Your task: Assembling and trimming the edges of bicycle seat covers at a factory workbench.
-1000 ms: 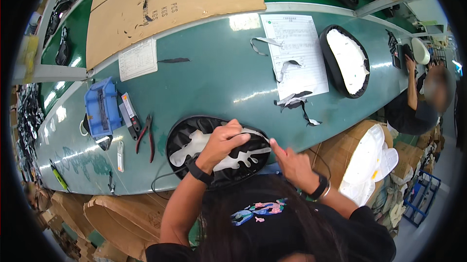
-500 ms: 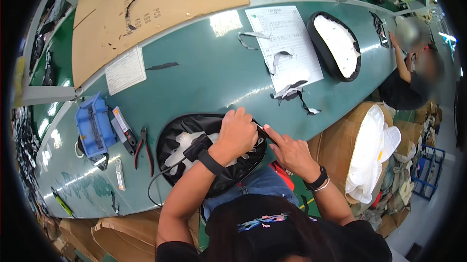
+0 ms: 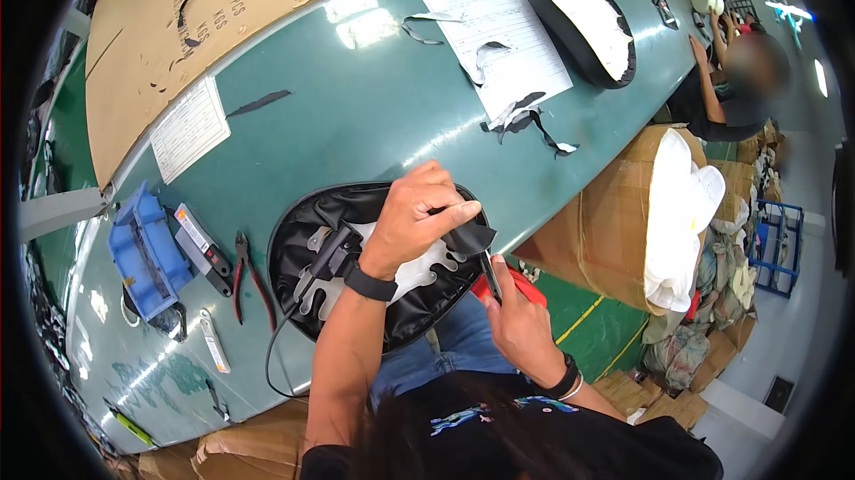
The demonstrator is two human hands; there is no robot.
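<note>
A black, seat-shaped padded cover [image 3: 356, 197] lies at the table's front edge with its hollow side up. A white plastic plate [image 3: 414, 277] with scalloped edges sits inside it. My left hand [image 3: 419, 217] is closed above the cover's right end, pinching a loose black flap [image 3: 470, 238] between thumb and fingers. My right hand [image 3: 525, 324] grips a slim dark tool [image 3: 490, 280], its tip against the cover's right rim just below the flap. The tool's exact kind is not clear.
Left of the cover lie pliers [image 3: 242, 275], a box cutter [image 3: 203, 248] and a blue bin [image 3: 147, 253]. Farther back are a printed sheet [image 3: 490, 17], black scraps [image 3: 525, 115] and another black cushion [image 3: 552, 21]. A carton [image 3: 588, 222] stands right; a person [image 3: 730, 88] works beyond.
My right hand has dropped nearer to me and now shows the tool in its grip. A black flap shows in my left hand. The whole view has shifted.
</note>
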